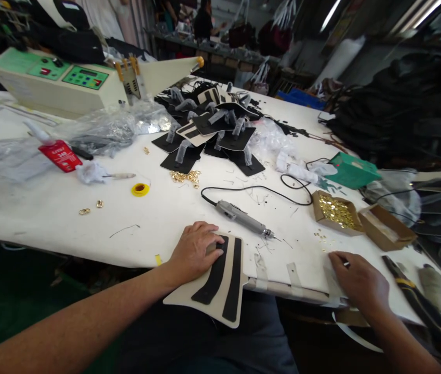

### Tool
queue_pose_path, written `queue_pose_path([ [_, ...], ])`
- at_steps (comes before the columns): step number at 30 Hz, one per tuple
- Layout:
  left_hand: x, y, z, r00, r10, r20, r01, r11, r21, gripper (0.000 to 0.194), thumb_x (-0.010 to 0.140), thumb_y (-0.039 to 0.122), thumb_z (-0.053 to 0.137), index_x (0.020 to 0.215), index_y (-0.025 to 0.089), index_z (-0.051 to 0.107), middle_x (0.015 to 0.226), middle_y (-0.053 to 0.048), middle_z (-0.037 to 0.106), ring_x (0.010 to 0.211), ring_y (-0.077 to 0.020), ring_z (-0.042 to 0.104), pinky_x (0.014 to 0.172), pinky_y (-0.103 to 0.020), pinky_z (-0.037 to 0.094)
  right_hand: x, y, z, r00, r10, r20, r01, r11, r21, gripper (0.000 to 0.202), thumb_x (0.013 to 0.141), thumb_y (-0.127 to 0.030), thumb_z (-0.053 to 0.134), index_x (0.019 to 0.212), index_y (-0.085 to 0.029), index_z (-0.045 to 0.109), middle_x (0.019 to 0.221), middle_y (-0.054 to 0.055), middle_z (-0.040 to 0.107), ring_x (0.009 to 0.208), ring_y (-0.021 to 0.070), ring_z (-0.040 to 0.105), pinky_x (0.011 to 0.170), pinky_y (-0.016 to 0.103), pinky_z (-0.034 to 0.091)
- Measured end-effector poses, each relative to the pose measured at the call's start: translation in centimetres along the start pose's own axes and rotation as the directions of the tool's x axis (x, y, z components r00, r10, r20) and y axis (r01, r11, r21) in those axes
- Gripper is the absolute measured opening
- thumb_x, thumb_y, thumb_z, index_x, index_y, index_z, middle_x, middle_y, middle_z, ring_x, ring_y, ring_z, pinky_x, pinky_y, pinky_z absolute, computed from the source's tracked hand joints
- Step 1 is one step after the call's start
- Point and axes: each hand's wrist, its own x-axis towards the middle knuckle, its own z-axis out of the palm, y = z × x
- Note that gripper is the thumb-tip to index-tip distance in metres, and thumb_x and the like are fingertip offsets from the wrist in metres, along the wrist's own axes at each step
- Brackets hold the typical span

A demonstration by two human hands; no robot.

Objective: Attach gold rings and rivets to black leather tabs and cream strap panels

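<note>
My left hand (197, 252) presses on a cream panel with black strips (232, 280), its fingers curled over the upper left part. The panel overhangs the table's front edge above my lap. Something greyish shows between thumb and fingers, mostly hidden. At the right, my right hand (360, 280) is closed in a pinch low over the table edge; what its fingertips hold, if anything, is too small to make out. Between the hands and farther back lies a grey electric screwdriver (243, 218) with a black cord. Tiny gold pieces (323, 237) are scattered beyond my right hand.
Two cardboard boxes, one with gold pieces (337, 212), stand at right near black-and-yellow pliers (415, 296). Black panels (212, 124) are piled at the back. Gold hardware (185, 178), yellow tape (140, 189), a red glue bottle (61, 156) and a machine (60, 83) are leftward.
</note>
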Motion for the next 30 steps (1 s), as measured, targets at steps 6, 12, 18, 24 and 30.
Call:
queue_pose_path([
  [6,0.0,-0.1,-0.1,1.000,0.011,0.009,-0.011,1.000,-0.004,0.021,0.089,0.027,0.073,0.110,0.028,0.075,0.137,-0.005,0.069,0.132,-0.0298,0.054,0.108,-0.051,0.043,-3.5,-10.1,-3.6,0.986,-0.098,0.132,0.020,0.868,0.497,0.032,0.091,-0.054,0.058,0.095,-0.025,0.071,0.085,0.008,0.075,0.076,0.0270,0.071,0.076,0.039,0.053],
  [12,0.1,-0.1,0.0,1.000,0.009,0.009,-0.010,1.000,0.020,0.022,0.090,0.030,0.072,0.112,0.029,0.075,0.137,-0.007,0.068,0.132,-0.0309,0.055,0.107,-0.051,0.044,-5.5,-24.2,-3.3,0.777,-0.599,0.194,0.257,0.582,0.771,0.020,0.100,-0.034,0.059,0.088,-0.023,0.071,0.086,0.001,0.068,0.085,0.0187,0.065,0.080,0.030,0.049],
  [18,0.0,-0.3,0.0,0.999,0.032,0.002,-0.032,0.999,0.007,0.021,0.092,0.032,0.072,0.113,0.027,0.073,0.136,-0.007,0.069,0.132,-0.0311,0.054,0.106,-0.051,0.044,-4.8,-26.2,-1.2,0.722,-0.664,0.198,0.338,0.586,0.736,0.014,0.099,-0.025,0.062,0.092,-0.023,0.074,0.093,0.001,0.068,0.091,0.0175,0.064,0.086,0.030,0.046],
  [24,0.1,-0.4,0.0,1.000,0.024,0.010,-0.024,1.000,0.005,0.022,0.093,0.035,0.071,0.114,0.027,0.071,0.136,-0.007,0.069,0.132,-0.0303,0.054,0.107,-0.050,0.044,-4.8,-26.4,-1.1,0.735,-0.646,0.208,0.337,0.613,0.715,0.012,0.098,-0.025,0.065,0.092,-0.024,0.075,0.094,0.000,0.071,0.091,0.0181,0.065,0.086,0.030,0.046],
  [30,0.1,-0.4,0.0,1.000,0.023,0.013,-0.023,1.000,0.000,0.020,0.095,0.036,0.071,0.113,0.027,0.071,0.137,-0.006,0.069,0.132,-0.0294,0.054,0.107,-0.050,0.043,-4.7,-26.6,-1.1,0.740,-0.629,0.237,0.347,0.659,0.667,0.009,0.096,-0.025,0.066,0.091,-0.023,0.074,0.091,0.001,0.071,0.088,0.0184,0.065,0.081,0.031,0.045],
])
